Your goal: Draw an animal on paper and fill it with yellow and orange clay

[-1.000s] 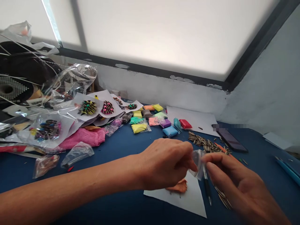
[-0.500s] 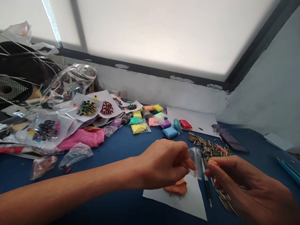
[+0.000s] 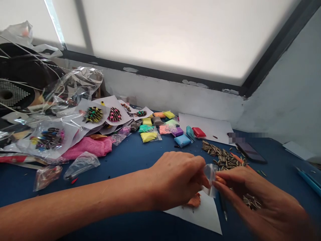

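My left hand (image 3: 178, 179) is closed, its fingers gripping a small clear plastic bag (image 3: 212, 172) by one side. On the other side, my right hand (image 3: 265, 201) pinches a small lump of orange clay (image 3: 220, 180) between thumb and fingers, at the bag's edge. Whether its fingertips also touch the plastic is unclear. Below the left hand, a flattened piece of orange clay (image 3: 194, 201) lies on a white paper sheet (image 3: 203, 221), partly covered by that hand. A pen (image 3: 224, 211) lies along the sheet's right side, half hidden.
Striped sunflower seeds (image 3: 222, 155) are heaped behind the right hand, near a phone (image 3: 250, 153). Coloured clay packets (image 3: 182, 141) lie farther back. At left are a pink cloth (image 3: 92, 147), plastic wrappers (image 3: 82, 164) and papers bearing seed-and-clay pieces (image 3: 94, 114). A blue pen-like object (image 3: 309, 180) sits far right.
My right hand has moved left with the orange clay, up to the plastic bag. My left hand has shifted slightly right and down, covering more of the clay on the paper.
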Demonstrator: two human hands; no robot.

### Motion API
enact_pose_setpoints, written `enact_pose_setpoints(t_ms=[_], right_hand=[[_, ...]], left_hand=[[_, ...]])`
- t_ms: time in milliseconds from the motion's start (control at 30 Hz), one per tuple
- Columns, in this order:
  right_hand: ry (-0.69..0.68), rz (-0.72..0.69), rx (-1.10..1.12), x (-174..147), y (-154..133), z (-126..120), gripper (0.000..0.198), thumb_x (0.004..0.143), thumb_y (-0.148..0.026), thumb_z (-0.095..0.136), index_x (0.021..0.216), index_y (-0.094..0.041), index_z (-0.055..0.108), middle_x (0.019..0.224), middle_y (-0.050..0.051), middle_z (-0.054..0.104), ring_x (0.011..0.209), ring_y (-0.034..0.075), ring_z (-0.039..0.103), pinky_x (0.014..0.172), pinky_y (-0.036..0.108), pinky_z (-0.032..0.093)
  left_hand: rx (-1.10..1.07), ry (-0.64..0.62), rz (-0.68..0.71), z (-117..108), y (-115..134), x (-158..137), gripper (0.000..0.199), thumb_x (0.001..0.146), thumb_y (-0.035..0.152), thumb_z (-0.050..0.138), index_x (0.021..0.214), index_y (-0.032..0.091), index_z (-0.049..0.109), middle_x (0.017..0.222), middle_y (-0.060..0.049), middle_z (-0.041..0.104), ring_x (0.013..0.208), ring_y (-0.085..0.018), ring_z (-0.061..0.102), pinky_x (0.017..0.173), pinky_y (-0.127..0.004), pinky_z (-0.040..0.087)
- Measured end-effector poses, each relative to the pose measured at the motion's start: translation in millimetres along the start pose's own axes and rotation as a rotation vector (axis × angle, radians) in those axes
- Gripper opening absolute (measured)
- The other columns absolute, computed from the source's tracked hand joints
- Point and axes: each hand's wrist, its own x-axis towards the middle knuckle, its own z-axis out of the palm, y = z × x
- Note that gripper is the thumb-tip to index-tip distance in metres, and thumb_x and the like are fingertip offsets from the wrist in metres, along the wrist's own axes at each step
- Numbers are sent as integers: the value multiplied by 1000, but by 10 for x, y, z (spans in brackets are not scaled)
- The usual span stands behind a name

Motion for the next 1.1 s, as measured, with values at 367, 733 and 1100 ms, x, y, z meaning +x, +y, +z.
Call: enact_pose_setpoints(t_ms=[367,733,1100], right_hand=[[-200,153,204,38,-29,25,24,88,-44,60,101,-31,75,95,3,69,82,17,65,69,26,54],[-89,209,186,71,14,-45,18,77,-46,70,84,-29,74,82,-1,71,71,16,67,56,21,54],[-24,382,236,46,-77,2,26,72,-52,73,81,-28,72,77,1,73,72,20,70,66,27,60]], left_hand=[[-47,-29,-50,-21,-26,12,8,78,23,62,85,20,63,80,1,68,69,-13,59,60,-24,37],[-417,-210,-113,-98,11,6,16,86,25,56,97,17,63,77,-2,68,72,-13,61,62,-23,44],[-663,-169,-200,-144,-85,38,19,84,32,65,89,14,58,71,1,59,65,-11,57,57,-22,44]])
